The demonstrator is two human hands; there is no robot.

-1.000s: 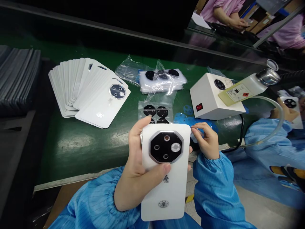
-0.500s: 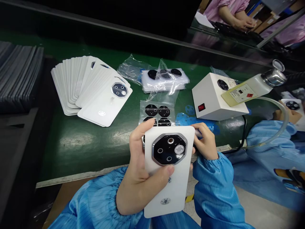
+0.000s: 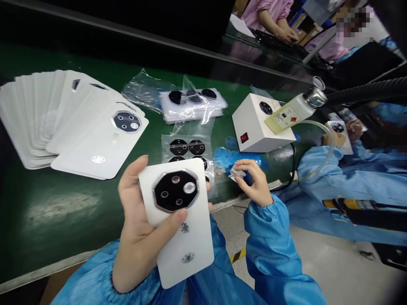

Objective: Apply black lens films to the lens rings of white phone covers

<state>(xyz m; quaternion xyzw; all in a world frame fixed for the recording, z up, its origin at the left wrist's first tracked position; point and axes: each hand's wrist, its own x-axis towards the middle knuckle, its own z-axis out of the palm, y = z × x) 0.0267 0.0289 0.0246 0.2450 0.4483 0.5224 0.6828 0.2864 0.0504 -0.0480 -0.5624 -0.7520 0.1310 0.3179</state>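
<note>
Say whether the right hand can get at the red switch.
Probably yes: only flat blue film lies between the right hand and the red switch, though it pinches a small piece.

The left hand has carried the white phone back panel leftward and tilted it. The right hand has come away from the panel's edge, and a small pale film scrap now shows in its fingers above the blue cut-out sheet. The fanned panels sit nearer the view's left edge.
</note>
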